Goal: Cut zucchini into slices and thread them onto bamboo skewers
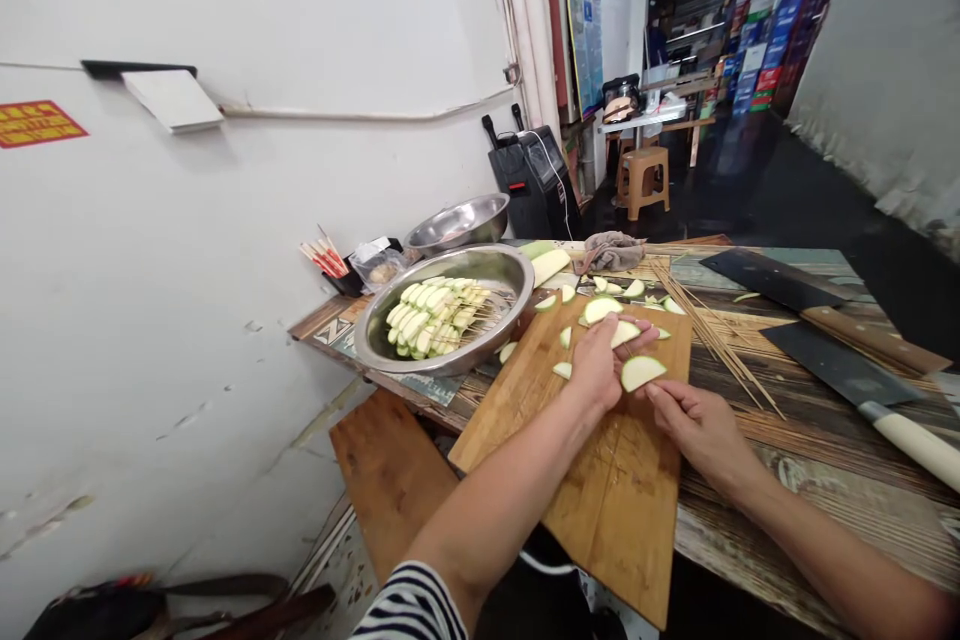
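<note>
Over the wooden cutting board (pixel 517 400), my left hand (pixel 596 370) is closed around half-moon zucchini slices, one pale slice (pixel 624 333) lying against its fingers. Thumb and forefinger of my right hand (pixel 697 425) pinch together at the lower edge of another zucchini slice (pixel 643 374), close to my left fingertips. Whether a thin skewer runs through that slice I cannot make out. Loose slices, such as a green-edged one (pixel 602 308), are scattered on the board's far part. To the left, a steel basin (pixel 360 335) holds a pile of skewered zucchini slices (pixel 431 315).
Bamboo skewers (pixel 716 335) lie right of the board. Two cleavers, one dark-bladed (pixel 832 360) with a pale handle and one wooden-handled (pixel 874 335), rest further right. A second basin (pixel 461 223), a grey cloth (pixel 613 251) and a zucchini piece (pixel 551 266) are at the back.
</note>
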Available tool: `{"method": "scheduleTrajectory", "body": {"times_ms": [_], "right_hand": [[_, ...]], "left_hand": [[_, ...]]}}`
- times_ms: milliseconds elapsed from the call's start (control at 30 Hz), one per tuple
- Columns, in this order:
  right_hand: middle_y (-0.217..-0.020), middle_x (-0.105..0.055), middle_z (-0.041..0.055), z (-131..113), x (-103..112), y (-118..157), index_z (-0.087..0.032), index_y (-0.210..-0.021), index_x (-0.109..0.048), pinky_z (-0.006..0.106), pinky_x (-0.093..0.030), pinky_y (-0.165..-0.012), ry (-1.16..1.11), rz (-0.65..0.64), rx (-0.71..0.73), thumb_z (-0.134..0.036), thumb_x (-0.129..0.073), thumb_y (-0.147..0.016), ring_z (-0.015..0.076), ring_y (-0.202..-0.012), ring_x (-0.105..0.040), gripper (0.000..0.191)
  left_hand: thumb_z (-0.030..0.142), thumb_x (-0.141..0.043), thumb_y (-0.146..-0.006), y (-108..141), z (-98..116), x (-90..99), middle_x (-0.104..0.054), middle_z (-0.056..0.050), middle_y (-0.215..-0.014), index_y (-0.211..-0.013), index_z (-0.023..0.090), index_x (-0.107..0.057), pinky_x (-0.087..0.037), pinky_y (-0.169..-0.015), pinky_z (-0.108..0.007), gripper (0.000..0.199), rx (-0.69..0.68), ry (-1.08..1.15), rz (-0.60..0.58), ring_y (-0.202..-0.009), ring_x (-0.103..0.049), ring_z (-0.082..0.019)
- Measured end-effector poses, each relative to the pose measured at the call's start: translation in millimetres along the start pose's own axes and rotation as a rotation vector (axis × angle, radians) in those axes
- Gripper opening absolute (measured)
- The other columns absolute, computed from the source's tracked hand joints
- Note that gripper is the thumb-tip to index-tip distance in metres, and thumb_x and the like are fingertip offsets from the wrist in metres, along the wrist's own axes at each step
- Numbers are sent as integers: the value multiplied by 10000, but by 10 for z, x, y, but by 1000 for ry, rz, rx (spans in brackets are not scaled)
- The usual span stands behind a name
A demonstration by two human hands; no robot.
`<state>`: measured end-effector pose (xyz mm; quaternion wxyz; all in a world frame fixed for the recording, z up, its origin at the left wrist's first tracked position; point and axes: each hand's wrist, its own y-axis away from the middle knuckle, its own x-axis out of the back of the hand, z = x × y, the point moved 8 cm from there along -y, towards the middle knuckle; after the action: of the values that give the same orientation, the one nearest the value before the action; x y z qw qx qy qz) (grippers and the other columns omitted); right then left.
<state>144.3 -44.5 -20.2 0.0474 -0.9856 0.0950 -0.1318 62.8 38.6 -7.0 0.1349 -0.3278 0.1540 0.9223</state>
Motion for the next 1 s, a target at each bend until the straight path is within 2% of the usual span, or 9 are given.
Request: {"method": "scheduleTrajectory", "body": {"times_ms": [133,267,433,600,667,767,867,1000], "right_hand": [[-486,-370,-45,61,-6,0,-145,-772,-635,237,-203,-430,-45,-2,-15,-575,-505,-807,104,-447,-303,451],[-496,-364,-47,116,-17,-36,-148,-766,-618,235,-194,-424,-75,5,-31,-587,-508,-814,100,-447,-288,455],[-502,-367,-48,137,23,-71,-146,-795,-629,238,-184,-424,-65,33,-28,-579,-504,-823,100,-449,-282,452],[-499,-382,-40,76,-6,-52,-132,-795,-657,241,-195,-442,-44,-10,-6,-566,-506,-809,106,-458,-311,460],[-497,-387,-37,28,-45,-34,-134,-771,-659,242,-204,-452,-37,-56,4,-565,-513,-800,107,-462,-322,456],[-494,-383,-39,-34,-78,-8,-139,-760,-656,241,-205,-455,-27,-109,9,-569,-518,-792,106,-462,-321,453],[-495,-369,-43,-60,-75,8,-138,-771,-658,241,-198,-451,-17,-125,9,-577,-507,-797,104,-459,-309,465],[-500,-359,-45,-44,-53,22,-134,-793,-664,240,-194,-447,-4,-107,8,-582,-489,-810,104,-455,-301,481]], "left_hand": [[292,-453,-932,4,1,-25,-682,-92,-912,-832,137,-579,-527,-614,-273,223,-25,-11,-37,-807,-703,-218],[284,-492,-914,18,-76,-33,-684,-91,-846,-815,127,-577,-523,-609,-242,205,-15,-31,-10,-780,-703,-200],[366,-501,-921,37,-128,-91,-687,-105,-829,-857,118,-586,-546,-626,-267,269,15,-47,-13,-745,-697,-200],[514,-487,-906,-20,127,112,-673,-102,-864,-939,129,-587,-568,-672,-320,399,-18,62,173,-756,-685,-203],[503,-477,-914,-52,231,178,-670,-99,-880,-921,135,-583,-569,-729,-363,384,-24,123,190,-787,-687,-212],[416,-426,-954,-83,316,196,-676,-97,-886,-901,135,-573,-556,-793,-397,322,-39,165,135,-800,-692,-210],[331,-387,-971,-75,319,177,-672,-85,-815,-878,126,-570,-552,-778,-358,291,-69,172,96,-762,-691,-187],[293,-377,-962,-53,305,145,-659,-70,-755,-855,122,-572,-540,-681,-283,280,-113,150,87,-697,-681,-164]]}}
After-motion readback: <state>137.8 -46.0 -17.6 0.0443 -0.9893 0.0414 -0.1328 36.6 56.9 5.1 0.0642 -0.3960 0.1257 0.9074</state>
